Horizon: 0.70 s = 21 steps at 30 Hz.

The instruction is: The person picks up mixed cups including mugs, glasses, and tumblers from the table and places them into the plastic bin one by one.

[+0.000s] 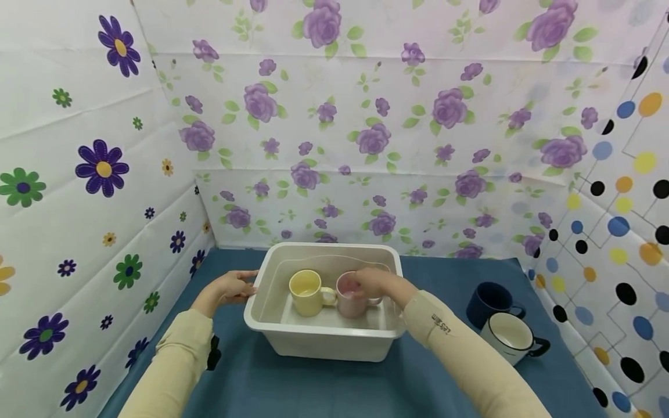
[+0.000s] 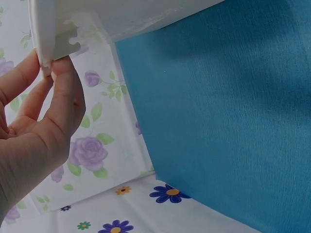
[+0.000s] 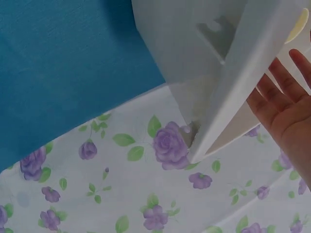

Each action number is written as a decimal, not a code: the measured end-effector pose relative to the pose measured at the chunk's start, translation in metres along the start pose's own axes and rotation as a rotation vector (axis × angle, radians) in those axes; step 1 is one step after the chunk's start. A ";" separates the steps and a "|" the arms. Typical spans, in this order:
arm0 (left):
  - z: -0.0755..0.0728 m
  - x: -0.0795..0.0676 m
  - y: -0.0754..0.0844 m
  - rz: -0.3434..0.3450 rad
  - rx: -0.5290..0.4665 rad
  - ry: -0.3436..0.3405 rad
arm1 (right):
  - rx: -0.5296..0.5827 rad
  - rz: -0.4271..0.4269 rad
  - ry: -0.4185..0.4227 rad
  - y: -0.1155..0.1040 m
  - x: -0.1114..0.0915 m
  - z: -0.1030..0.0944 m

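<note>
A cream plastic tub [image 1: 334, 343] stands on the table. My left hand [image 1: 233, 287] pinches its left rim, with thumb and fingertips at the rim in the left wrist view. Inside the tub a yellow mug [image 1: 307, 302] stands upright, its handle pointing right. Beside it is a pink mug [image 1: 351, 306], its handle also to the right. My right hand [image 1: 372, 283] reaches over the tub's right side and holds the pink mug at its rim, some fingers dipping into its mouth. In the right wrist view several fingers of that hand [image 3: 286, 104] are stretched out; the pink mug is out of frame.
A dark blue mug [image 1: 488, 303] and a white mug [image 1: 508, 338] with a black handle stand close together at the right of the blue-covered table [image 1: 334, 389]. Flower-printed sheets [image 1: 366, 191] line the back and left, and a dotted sheet [image 1: 617, 255] lines the right.
</note>
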<state>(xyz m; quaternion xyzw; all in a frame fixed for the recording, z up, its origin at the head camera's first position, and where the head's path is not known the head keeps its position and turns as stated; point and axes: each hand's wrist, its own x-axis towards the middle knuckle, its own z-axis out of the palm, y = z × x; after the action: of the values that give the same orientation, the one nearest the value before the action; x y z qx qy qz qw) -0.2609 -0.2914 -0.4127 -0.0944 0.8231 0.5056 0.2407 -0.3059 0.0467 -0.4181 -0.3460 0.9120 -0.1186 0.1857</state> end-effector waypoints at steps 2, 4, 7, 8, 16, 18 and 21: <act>-0.001 -0.002 0.000 -0.002 0.005 0.002 | -0.004 -0.016 0.010 -0.001 -0.002 0.001; -0.003 -0.002 0.000 0.000 0.004 0.003 | -0.027 -0.026 0.028 -0.003 -0.005 0.001; -0.005 -0.002 0.000 0.001 -0.010 0.000 | -0.071 -0.050 0.062 -0.003 -0.008 0.002; -0.005 -0.001 0.000 0.001 -0.012 -0.003 | -0.080 -0.058 0.072 -0.003 -0.009 0.002; -0.005 0.001 -0.001 0.006 -0.018 -0.017 | -0.117 -0.167 0.178 0.001 -0.021 0.006; -0.004 0.001 -0.002 0.009 -0.018 -0.019 | -0.112 -0.174 0.200 0.002 -0.025 0.007; -0.002 0.001 -0.002 0.011 -0.015 -0.020 | -0.087 -0.197 0.241 0.004 -0.031 0.008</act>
<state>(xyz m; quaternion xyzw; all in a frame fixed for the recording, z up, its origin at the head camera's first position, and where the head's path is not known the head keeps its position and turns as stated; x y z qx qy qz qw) -0.2616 -0.2945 -0.4141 -0.0865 0.8173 0.5141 0.2455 -0.2834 0.0692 -0.4191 -0.4250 0.8935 -0.1372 0.0471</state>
